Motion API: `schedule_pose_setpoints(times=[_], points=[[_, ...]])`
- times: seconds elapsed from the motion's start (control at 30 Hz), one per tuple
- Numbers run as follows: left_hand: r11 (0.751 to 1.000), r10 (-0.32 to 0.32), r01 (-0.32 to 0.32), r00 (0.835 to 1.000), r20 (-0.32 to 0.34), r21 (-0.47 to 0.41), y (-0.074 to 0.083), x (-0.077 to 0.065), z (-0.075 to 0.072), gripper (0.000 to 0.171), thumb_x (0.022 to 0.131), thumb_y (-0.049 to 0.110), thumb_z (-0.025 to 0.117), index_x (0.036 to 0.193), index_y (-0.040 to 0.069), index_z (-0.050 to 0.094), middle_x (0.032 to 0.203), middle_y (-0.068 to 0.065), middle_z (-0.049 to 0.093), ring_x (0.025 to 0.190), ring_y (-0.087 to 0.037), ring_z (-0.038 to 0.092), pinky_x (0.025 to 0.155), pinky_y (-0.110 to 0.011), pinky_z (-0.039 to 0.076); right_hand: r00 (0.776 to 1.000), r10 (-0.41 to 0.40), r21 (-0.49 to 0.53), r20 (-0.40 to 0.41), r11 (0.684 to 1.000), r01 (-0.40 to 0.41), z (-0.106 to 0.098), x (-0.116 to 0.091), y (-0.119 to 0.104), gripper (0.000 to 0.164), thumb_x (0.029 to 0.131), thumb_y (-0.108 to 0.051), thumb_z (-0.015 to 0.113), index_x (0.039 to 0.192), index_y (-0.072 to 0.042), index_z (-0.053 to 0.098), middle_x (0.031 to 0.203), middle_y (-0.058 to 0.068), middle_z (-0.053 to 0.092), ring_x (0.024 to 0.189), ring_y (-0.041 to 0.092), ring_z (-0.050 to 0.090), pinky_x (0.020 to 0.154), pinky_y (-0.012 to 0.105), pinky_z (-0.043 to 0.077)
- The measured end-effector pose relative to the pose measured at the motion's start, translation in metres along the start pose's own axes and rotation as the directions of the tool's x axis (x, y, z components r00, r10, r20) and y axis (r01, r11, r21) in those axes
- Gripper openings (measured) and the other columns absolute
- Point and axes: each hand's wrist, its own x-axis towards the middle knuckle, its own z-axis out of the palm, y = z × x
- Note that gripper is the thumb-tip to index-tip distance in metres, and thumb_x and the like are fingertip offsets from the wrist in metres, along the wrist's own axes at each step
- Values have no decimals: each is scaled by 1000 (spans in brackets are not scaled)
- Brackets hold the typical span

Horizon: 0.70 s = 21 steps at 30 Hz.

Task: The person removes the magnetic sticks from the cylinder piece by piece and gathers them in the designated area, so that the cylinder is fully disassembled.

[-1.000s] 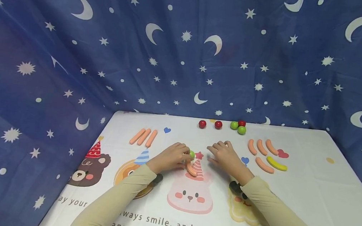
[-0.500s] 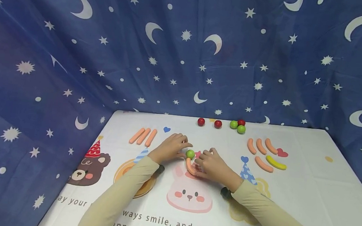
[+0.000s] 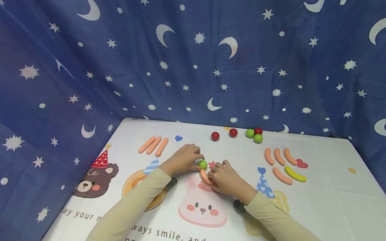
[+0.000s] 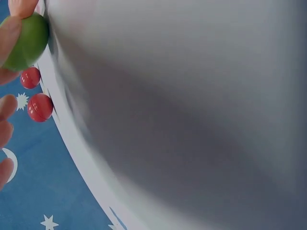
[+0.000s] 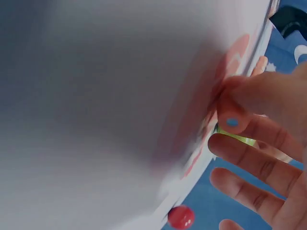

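Observation:
In the middle of the table, my left hand [image 3: 184, 160] pinches a small green ball [image 3: 202, 165]. The left wrist view shows finger and thumb pressed against that green ball [image 4: 29, 42]. Just in front of it lies a curved sausage [image 3: 205, 176], its far end close to the ball. My right hand [image 3: 229, 180] holds the sausage's near end between thumb and finger, hiding part of it. Seen from the right wrist, the rounded sausage tip [image 5: 232, 115] sticks out of the grip while the other fingers spread loosely.
Three straight sausages [image 3: 153, 146] lie at the left. Several curved sausages [image 3: 279, 156] and a yellow curved piece [image 3: 295, 174] lie at the right. Along the back are red balls [image 3: 233, 133] and green balls [image 3: 258, 138], before a blue star-patterned curtain [image 3: 192, 51].
My right hand has come left and gripped the curved sausage. My left hand has gone from beside the sausage to pinching the green ball. The leftmost red ball has shifted slightly forward.

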Motion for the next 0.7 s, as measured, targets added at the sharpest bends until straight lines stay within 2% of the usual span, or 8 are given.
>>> schedule_pose_setpoints(times=[0.27, 0.43, 0.7], points=[[1000, 18, -18, 1000, -7, -20, 7, -2, 0, 36, 78, 43, 71, 105, 20, 68, 100, 1, 60, 92, -15, 51, 90, -31, 41, 998, 59, 33, 17, 998, -60, 0, -12, 13, 13, 74, -20, 76, 85, -19, 69, 84, -3, 66, 81, 17, 56, 78, 41, 44], [1000, 19, -19, 1000, -8, -1, 12, -2, 1, 36, 78, 44, 70, 103, 19, 68, 97, 3, 59, 90, -13, 50, 89, -30, 41, 999, 42, 90, -2, 995, -42, 2, -16, 19, 16, 73, -20, 77, 87, -17, 69, 88, 0, 68, 83, 17, 57, 76, 40, 43], [999, 43, -43, 999, 10, -6, 15, -1, 3, 29, 78, 37, 72, 102, 21, 67, 94, 5, 59, 88, -11, 48, 89, -29, 41, 1000, 1, 99, -25, 995, 2, 0, -17, 21, 18, 73, -21, 78, 91, -20, 72, 87, -5, 71, 81, 14, 57, 74, 36, 42]])
